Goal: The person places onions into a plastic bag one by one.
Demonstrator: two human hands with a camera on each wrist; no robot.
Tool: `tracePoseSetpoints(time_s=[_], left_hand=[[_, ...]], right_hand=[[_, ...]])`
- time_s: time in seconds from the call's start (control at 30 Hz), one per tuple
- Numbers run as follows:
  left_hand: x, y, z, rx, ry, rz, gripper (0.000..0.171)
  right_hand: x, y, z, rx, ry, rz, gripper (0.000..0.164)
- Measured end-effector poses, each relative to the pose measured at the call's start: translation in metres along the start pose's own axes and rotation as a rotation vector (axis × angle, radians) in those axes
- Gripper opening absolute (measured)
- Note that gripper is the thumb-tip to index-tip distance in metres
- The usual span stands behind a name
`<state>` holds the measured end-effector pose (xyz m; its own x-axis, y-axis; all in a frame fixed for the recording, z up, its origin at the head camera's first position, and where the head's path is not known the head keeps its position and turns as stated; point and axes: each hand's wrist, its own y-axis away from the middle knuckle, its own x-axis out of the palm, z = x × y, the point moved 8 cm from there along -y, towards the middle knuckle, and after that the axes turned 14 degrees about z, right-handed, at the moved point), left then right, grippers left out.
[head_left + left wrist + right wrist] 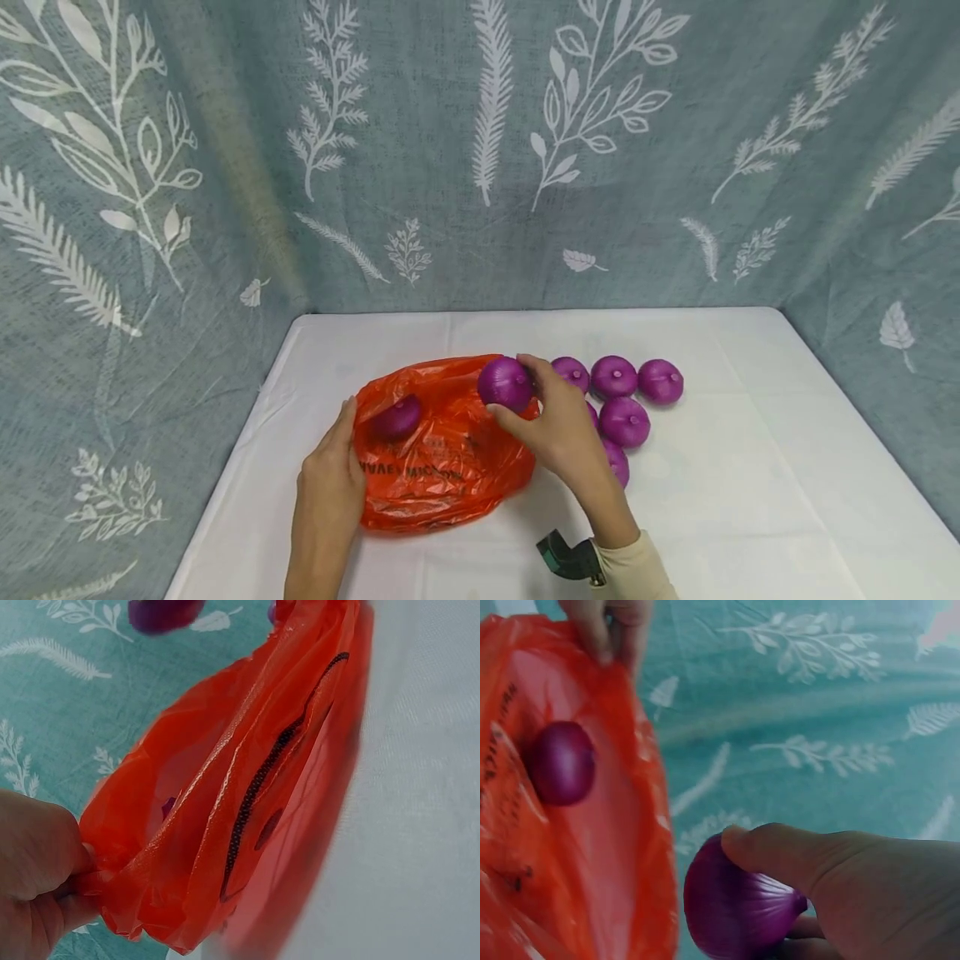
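My left hand pinches the left edge of a red plastic bag, as the left wrist view shows from close by. The bag lies on the table with its mouth spread, and a purple onion rests inside. With thumb and fingers, my right hand holds another purple onion over the bag's right rim. Close beyond that hand, several more onions sit grouped on the table, some partly hidden behind the hand and wrist. Dark printed letters run across the bag's front.
A white cloth covers the table. Grey-green curtains with white leaf prints stand behind it and on both sides. A dark strap piece juts out beside the right sleeve.
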<state>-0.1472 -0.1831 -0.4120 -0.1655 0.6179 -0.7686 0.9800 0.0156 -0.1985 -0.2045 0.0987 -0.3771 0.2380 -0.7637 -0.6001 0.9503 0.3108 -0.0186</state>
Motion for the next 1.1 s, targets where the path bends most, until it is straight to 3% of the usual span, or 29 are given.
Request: tracePoseSetpoints(time_s=[0.43,0.8,1.1], left_hand=[[0.0,-0.001,0.003,-0.008,0.004,-0.001,0.057],[-0.001,0.0,0.004,-0.009,-0.001,0.009,0.058],[-0.003,-0.001,0.001,0.037,-0.005,-0.011,0.057]], right_hand=[[0.055,-0.021,0.005,-0.025,0.079,0.147,0.073],[0.09,-0.045,0.003,0.053,0.15,0.192,0.069],[0.097,-0.056,-0.002,0.116,0.191,0.153,0.073]])
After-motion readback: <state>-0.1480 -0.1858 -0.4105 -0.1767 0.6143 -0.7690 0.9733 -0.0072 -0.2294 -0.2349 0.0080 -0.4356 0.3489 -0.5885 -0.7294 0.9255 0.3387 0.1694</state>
